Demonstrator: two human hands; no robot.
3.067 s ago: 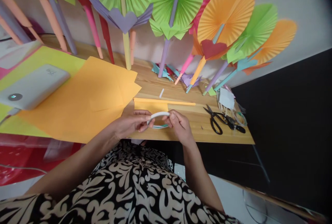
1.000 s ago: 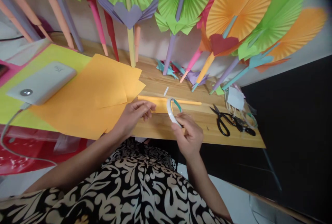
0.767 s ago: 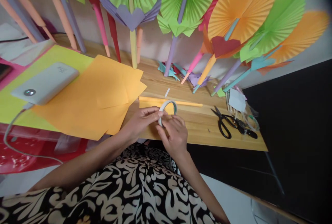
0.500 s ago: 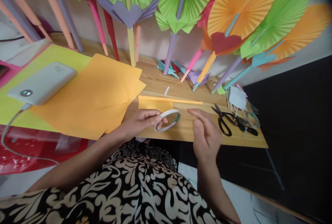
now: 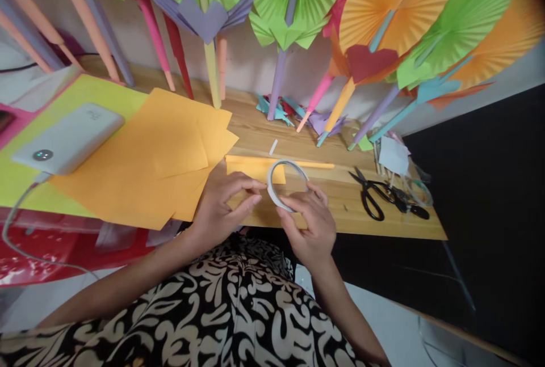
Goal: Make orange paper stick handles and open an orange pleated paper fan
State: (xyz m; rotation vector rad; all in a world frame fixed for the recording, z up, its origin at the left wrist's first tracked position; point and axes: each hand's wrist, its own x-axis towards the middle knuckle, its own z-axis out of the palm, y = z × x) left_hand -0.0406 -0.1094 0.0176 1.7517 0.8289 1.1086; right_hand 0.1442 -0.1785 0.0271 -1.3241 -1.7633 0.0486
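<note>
Pale wood makes the bench (image 5: 347, 225), the widest thing before me, with broad orange sheets (image 5: 140, 168) lying toward my left. Over its near part are my two hands. The right hand (image 5: 315, 225) is curled in, thumb and forefinger pinching the lower rim of a white ring (image 5: 271, 188), the other fingers by its right side; that pinch is narrow, only as thick as the band. The left hand (image 5: 219, 205) grips nothing that I can see: thumb and forefinger stand a little apart, the forefinger's tip right at the ring's left rim, and I can't tell whether it touches. The ring, held up between my hands, looks like a roll of narrow tape. I judge it light and fairly stiff, hardly fragile, though a hard squeeze might push it out of round. Its outer face is probably smooth, so the rim, pinched from inside and outside, seems the surest hold. Smallest of all, a white strip (image 5: 273, 147) lies beyond it on the wood.
</note>
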